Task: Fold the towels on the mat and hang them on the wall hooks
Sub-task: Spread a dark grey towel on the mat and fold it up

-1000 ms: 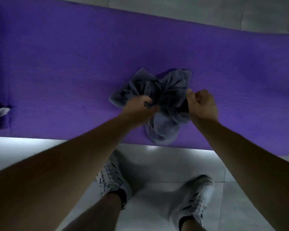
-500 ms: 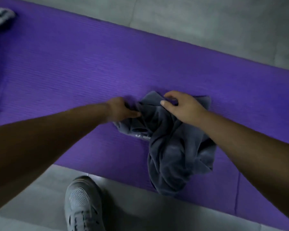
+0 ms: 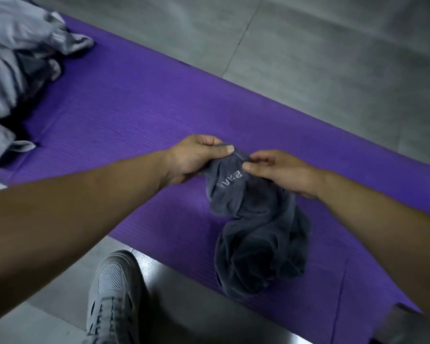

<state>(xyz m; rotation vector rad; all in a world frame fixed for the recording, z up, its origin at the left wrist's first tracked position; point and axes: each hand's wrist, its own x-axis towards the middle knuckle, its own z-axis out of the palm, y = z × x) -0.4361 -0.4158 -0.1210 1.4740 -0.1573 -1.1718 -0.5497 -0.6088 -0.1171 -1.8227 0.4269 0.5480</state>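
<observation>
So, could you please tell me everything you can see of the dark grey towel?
The dark grey towel looks like soft terry, crumpled and unfolded, with pale lettering near its upper edge. The left hand and right hand pinch that edge close together, while the bunched remainder lies on the purple mat near its front edge.

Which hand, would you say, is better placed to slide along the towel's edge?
Probably the right hand: it pinches the towel by fingertips only, while the left hand wraps round its end.
</observation>
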